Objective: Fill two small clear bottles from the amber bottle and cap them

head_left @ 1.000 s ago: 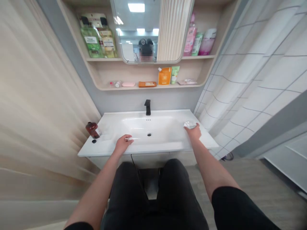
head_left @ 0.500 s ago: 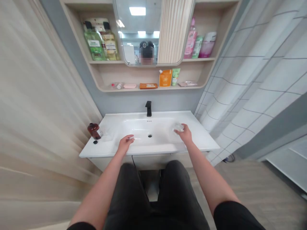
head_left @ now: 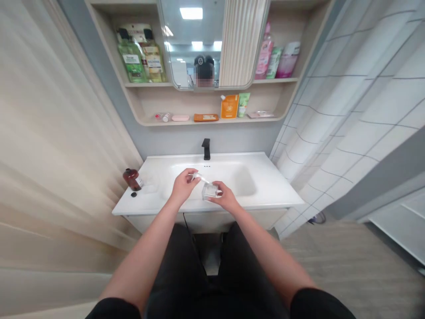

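Observation:
Over the front of the white sink basin [head_left: 239, 179], my left hand [head_left: 183, 185] pinches a white pump head [head_left: 201, 177]. Its stem points down and right, toward a clear square bottle [head_left: 209, 192]. My right hand [head_left: 226, 198] grips that bottle from the right side, fingers and thumb around it. Whether the stem is inside the bottle's mouth I cannot tell. On the counter's left end stands a brown bottle [head_left: 131, 179] with a pale label. A small black cap [head_left: 133, 195] lies just in front of it.
Something clear [head_left: 149, 184], hard to make out, is beside the brown bottle. A black faucet [head_left: 206, 149] rises behind the basin. Above it, a shelf [head_left: 149, 122] holds an orange pouch [head_left: 229, 106] and several small toiletries. Curtains hang on both sides.
Both hands have come together over the basin's front. My right hand has moved left with the clear bottle; my left hand has moved right and up with the pump head.

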`<act>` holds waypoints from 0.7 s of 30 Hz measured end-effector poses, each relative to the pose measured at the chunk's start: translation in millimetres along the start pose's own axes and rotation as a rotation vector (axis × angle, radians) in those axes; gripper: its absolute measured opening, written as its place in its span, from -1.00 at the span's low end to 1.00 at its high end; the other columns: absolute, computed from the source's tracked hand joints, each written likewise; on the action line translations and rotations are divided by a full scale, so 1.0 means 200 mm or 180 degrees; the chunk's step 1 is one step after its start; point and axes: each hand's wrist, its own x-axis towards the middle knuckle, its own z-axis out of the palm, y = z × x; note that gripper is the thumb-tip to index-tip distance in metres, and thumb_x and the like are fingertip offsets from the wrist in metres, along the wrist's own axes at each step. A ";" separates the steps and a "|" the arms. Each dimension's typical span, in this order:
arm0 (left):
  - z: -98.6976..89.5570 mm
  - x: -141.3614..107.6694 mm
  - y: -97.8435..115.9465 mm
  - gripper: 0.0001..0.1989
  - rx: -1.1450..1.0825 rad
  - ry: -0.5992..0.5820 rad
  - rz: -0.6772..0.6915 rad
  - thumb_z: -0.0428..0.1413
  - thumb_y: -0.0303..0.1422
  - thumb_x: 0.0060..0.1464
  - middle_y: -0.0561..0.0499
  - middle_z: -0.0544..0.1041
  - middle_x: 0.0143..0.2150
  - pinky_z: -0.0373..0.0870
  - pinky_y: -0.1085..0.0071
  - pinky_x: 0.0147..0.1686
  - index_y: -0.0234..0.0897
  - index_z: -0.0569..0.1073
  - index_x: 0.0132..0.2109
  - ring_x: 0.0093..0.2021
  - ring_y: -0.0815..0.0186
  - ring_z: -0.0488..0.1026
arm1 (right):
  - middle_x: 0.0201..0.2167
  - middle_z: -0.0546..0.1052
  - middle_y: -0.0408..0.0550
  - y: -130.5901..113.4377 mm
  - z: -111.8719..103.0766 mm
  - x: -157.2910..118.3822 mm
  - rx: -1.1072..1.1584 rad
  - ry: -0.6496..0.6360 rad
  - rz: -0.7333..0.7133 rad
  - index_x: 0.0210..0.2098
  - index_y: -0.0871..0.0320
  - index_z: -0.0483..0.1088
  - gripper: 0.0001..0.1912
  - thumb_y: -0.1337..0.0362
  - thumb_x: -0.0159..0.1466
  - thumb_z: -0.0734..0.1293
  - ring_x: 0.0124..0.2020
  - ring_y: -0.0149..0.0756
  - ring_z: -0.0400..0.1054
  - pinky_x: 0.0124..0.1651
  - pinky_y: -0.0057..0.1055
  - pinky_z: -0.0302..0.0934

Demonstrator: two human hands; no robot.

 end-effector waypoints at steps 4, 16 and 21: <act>-0.03 -0.01 0.05 -0.63 0.0226 -0.0062 0.0101 0.35 -0.16 0.14 -0.07 0.69 -0.15 0.51 0.29 -0.12 -0.23 0.61 0.03 -0.19 0.20 0.62 | 0.10 0.60 -0.01 -0.05 0.05 -0.03 0.0037 -0.0060 -0.0040 0.20 0.02 0.46 -0.19 0.01 0.03 0.69 0.04 -0.10 0.51 0.02 -0.20 0.48; -0.01 -0.06 0.07 -0.59 0.0903 -0.0509 0.0242 0.39 -0.30 0.06 -0.05 0.72 -0.10 0.62 0.18 0.04 -0.16 0.67 0.09 -0.11 0.15 0.67 | 0.12 0.62 -0.01 -0.10 0.07 -0.07 -0.0031 -0.0028 -0.0025 0.20 0.00 0.48 -0.20 0.02 0.02 0.70 0.07 -0.06 0.53 -0.02 -0.21 0.47; 0.05 -0.12 0.00 -0.56 0.0932 -0.0578 0.0174 0.38 -0.36 0.07 -0.04 0.72 -0.10 0.61 0.13 0.14 -0.12 0.63 0.13 -0.05 0.13 0.69 | 0.10 0.63 0.01 -0.12 0.08 -0.09 -0.0033 0.0062 -0.0008 0.20 0.01 0.49 -0.19 0.00 0.02 0.70 0.05 -0.05 0.55 -0.03 -0.21 0.47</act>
